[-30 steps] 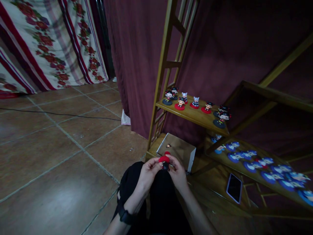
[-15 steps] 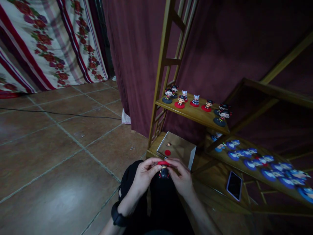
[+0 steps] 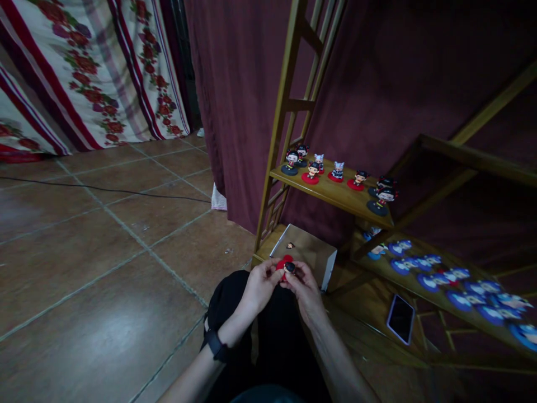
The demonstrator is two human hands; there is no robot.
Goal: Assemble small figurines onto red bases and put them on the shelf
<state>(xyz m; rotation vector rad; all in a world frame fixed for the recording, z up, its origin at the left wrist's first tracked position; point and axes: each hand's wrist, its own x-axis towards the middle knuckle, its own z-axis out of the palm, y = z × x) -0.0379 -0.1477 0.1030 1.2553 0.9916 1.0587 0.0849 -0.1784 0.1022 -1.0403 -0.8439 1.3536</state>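
A small black-haired figurine (image 3: 289, 267) is pinched between the fingertips of both hands above my knees. My left hand (image 3: 262, 286) grips it from the left, where red parts show beside the fingers. From the right, my right hand (image 3: 306, 288) closes on the same figurine. Its lower part is mostly covered by my fingers, and I cannot tell where its red base ends and the red disc behind it begins. Just beyond my hands, a shallow cardboard box (image 3: 312, 246) holds a small loose figurine piece (image 3: 290, 245).
Several figurines on red or dark bases stand on the upper wooden shelf (image 3: 327, 187). Several blue-based figurines (image 3: 434, 281) line a lower shelf at right. A phone (image 3: 401, 319) lies below them. A black cable (image 3: 126, 190) crosses the tiled floor at left.
Both hands have moved slightly up and away from me with the figurine. It has been turned: its head, earlier pointing down towards me below the red base, now sits higher, at the right.
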